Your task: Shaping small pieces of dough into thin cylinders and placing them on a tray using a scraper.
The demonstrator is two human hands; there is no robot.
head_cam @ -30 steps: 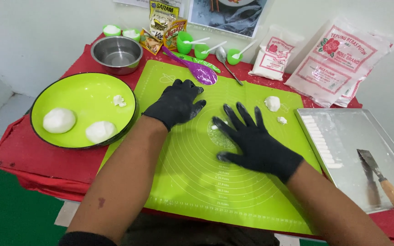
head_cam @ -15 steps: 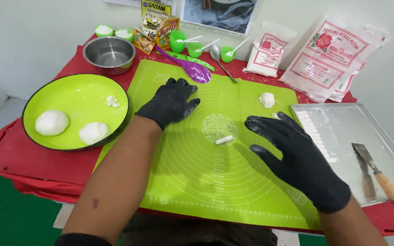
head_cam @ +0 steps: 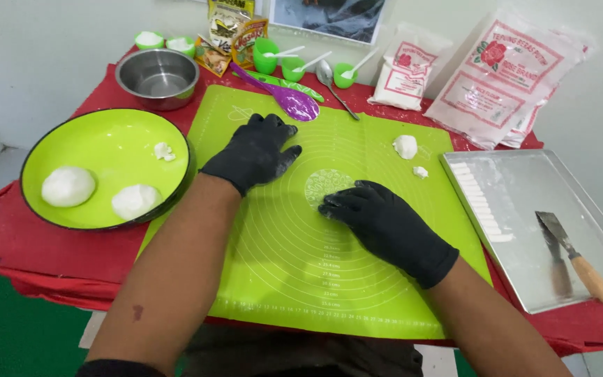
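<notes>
Both of my hands wear black gloves dusted with flour. My left hand (head_cam: 256,153) rests palm down on the upper part of a lime-green silicone mat (head_cam: 280,279) and holds nothing. My right hand (head_cam: 378,223) is at the mat's printed centre circle. Its fingers are curled down over the small white dough roll, which they hide. A white dough lump (head_cam: 405,146) and a smaller bit (head_cam: 420,172) lie on the mat's upper right. To the left, a green plate (head_cam: 106,126) holds two dough balls (head_cam: 68,186) (head_cam: 136,201) and some scraps (head_cam: 163,151).
A metal tray (head_cam: 539,202) at the right carries a row of small dough pieces (head_cam: 481,202) and a wooden-handled scraper (head_cam: 574,258). At the back are a steel bowl (head_cam: 157,77), a purple spoon (head_cam: 291,101), green cups (head_cam: 280,63) and flour bags (head_cam: 497,77). A red cloth (head_cam: 50,244) covers the table.
My right hand lifted off the mat to the right, baring a small dough roll, then came back and closed over it. My left hand stayed put.
</notes>
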